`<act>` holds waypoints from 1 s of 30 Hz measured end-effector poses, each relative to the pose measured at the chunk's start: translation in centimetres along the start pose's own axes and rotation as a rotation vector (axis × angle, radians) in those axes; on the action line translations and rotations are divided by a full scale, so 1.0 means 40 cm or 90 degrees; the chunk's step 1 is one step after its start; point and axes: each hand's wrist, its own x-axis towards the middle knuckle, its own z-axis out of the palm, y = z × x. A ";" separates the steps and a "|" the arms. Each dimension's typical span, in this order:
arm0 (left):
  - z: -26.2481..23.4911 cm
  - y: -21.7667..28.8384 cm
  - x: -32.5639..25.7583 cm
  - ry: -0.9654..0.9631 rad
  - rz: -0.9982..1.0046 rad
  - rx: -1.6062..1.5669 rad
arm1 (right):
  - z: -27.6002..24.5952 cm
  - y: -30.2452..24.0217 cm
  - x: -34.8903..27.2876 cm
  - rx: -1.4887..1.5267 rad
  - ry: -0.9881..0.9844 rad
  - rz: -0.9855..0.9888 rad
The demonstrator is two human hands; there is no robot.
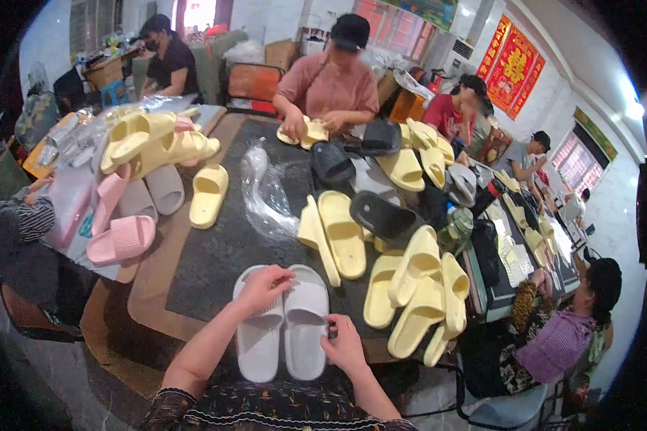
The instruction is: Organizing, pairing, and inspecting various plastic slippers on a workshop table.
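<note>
A pair of light grey slippers lies side by side at the near edge of the table, toes pointing away from me. My left hand [264,289] rests over the strap of the left slipper [259,350], its loosely bent fingers reaching toward the toe of the right slipper [306,345]. At the outer side of that right slipper is my right hand [343,343], fingers apart and fingertips against the edge of its strap. Neither hand has lifted a slipper. Beyond them, crumpled clear plastic wrap [266,194] lies on the dark mat [208,269].
Yellow slippers [417,316] crowd the right, beside a black slipper [384,215] and a clear bottle [456,228]. Pink slippers [122,241] and more yellow ones [140,140] lie on the left. Across the table a co-worker [331,86] handles yellow slippers; others sit on both sides.
</note>
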 end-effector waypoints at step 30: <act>0.036 -0.060 0.093 0.326 0.040 -0.194 | 0.196 0.008 0.373 0.066 0.031 -0.082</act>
